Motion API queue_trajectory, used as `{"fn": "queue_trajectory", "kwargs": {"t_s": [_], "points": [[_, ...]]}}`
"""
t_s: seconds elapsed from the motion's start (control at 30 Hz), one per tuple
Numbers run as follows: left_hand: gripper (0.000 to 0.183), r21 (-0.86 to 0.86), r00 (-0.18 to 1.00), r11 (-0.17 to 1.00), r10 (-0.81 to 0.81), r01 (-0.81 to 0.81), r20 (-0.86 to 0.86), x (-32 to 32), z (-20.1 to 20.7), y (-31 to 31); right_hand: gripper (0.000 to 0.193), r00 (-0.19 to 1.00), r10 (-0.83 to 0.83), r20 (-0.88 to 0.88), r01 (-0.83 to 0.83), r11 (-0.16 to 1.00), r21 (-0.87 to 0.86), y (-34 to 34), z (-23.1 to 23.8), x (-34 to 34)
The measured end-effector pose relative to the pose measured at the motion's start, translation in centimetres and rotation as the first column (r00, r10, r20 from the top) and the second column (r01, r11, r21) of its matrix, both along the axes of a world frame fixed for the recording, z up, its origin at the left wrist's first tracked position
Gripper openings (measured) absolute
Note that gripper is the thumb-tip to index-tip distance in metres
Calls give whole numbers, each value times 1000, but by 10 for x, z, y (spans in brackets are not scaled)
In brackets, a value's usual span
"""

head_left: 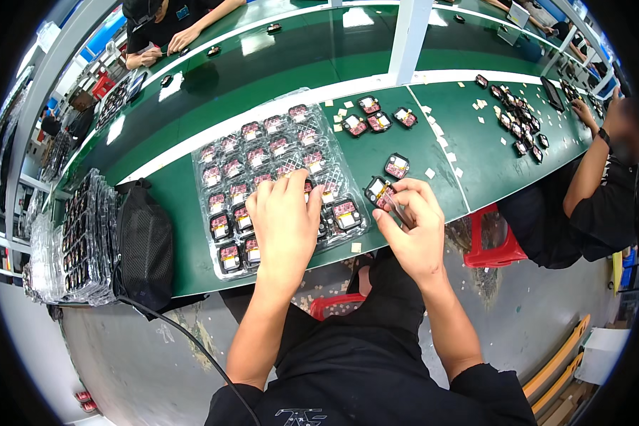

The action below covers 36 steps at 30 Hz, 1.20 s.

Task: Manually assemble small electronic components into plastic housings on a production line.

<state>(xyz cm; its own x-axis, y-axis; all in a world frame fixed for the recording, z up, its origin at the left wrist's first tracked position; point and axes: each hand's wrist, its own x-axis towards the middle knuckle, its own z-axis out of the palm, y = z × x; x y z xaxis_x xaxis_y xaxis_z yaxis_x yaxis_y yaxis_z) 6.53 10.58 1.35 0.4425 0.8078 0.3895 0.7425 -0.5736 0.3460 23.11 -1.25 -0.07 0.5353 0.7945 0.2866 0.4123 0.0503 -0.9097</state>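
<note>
My left hand reaches over a clear plastic tray. Its fingers and thumb close around a small black-framed electronic module seated there, partly hidden by the fingers. Rows of similar modules with reddish circuit boards and white labels fill much of the tray. To the right, my right hand pinches another black module between thumb and fingers, just above the green table. Beyond it lies a loose module, almost touching the held one.
Several modules lie past the tray, among small paper squares. At left stand stacked trays and a black mesh bag. A white post rises behind. A co-worker's arm is at right, beside a module pile.
</note>
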Motion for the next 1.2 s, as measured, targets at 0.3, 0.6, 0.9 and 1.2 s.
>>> {"fn": "queue_trajectory", "kwargs": {"t_s": [0.3, 0.6, 0.9, 1.2], "points": [[54, -455, 464, 544, 131, 705, 876, -9, 5, -58, 24, 913, 264, -312, -214, 959, 188, -24, 4, -29], [58, -317, 103, 549, 385, 773, 917, -23, -21, -74, 31, 960, 280, 1, -279, 953, 118, -36, -3, -37], [62, -332, 103, 514, 423, 791, 900, -29, -22, -79, 33, 809, 35, 586, -174, 968, 182, -33, 0, -32], [62, -341, 129, 475, 424, 811, 897, -29, -20, -85, 35, 769, -1, 639, -193, 953, 234, -31, -6, -32]]}}
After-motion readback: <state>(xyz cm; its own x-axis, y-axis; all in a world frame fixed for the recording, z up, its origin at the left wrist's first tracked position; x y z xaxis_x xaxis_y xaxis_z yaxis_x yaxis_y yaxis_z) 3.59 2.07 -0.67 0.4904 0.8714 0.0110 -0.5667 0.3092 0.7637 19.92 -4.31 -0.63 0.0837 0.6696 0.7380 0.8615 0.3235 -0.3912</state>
